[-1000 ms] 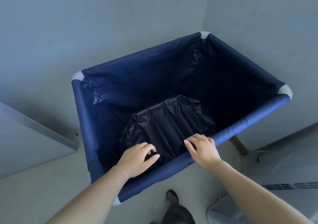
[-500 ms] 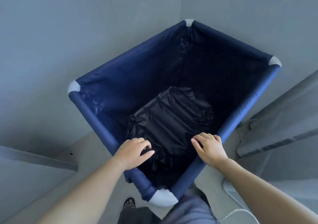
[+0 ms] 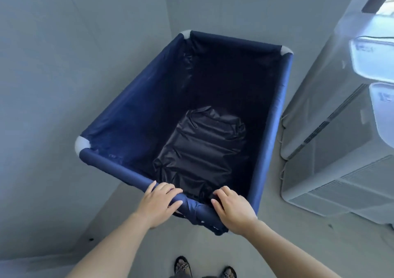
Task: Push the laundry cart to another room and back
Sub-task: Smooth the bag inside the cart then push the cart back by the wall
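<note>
The laundry cart is a blue fabric bin on a tube frame with white corner joints, standing in front of me in a corner of grey walls. A crumpled black bag lies on its bottom. My left hand grips the near rim tube from above, fingers curled over it. My right hand holds the same near rim close to the cart's near right corner, which it covers. The cart's wheels are hidden.
Grey walls close off the left side and the far side of the cart. Stacked grey units with vent grilles stand close along the cart's right side. Grey floor lies under me, with my sandalled feet at the bottom edge.
The cart has swung round clockwise in view, so its short end now faces me. Both hands have shifted along the rim onto this near tube. The grey units have come into view on the right.
</note>
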The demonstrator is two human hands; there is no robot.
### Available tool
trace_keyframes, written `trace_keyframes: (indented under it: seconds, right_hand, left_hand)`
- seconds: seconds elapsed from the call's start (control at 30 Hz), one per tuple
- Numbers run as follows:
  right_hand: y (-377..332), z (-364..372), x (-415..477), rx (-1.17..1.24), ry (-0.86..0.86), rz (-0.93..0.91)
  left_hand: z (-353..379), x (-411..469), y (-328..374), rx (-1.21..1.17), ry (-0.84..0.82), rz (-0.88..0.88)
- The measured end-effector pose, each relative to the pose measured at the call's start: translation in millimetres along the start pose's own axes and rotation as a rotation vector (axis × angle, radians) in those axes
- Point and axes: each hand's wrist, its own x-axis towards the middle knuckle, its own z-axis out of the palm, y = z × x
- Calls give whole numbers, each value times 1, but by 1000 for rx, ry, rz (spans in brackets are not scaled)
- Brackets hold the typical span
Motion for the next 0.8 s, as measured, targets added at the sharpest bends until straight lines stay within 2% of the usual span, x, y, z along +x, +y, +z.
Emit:
trace_keyframes:
  seconds: [0.2,0.4,0.53,0.67,0.8]
  right_hand:
    - [-36,22,-2,-10,26,105]
    - [-99,56,23,-157,127,229]
    - [-132,70,44,-249,227,415]
    - [-135,71,47,-249,193,442]
    - [-140,71,51,-290,174,491]
  left_hand:
    - [-10,11,-30,75,-131,162]
    - [-31,32,-109,152,-181,277]
    - [-48,42,-180,188,-157,294]
    - [-58,45,-233,205,-102,296]
    - [-71,54,-274,204,-136,279]
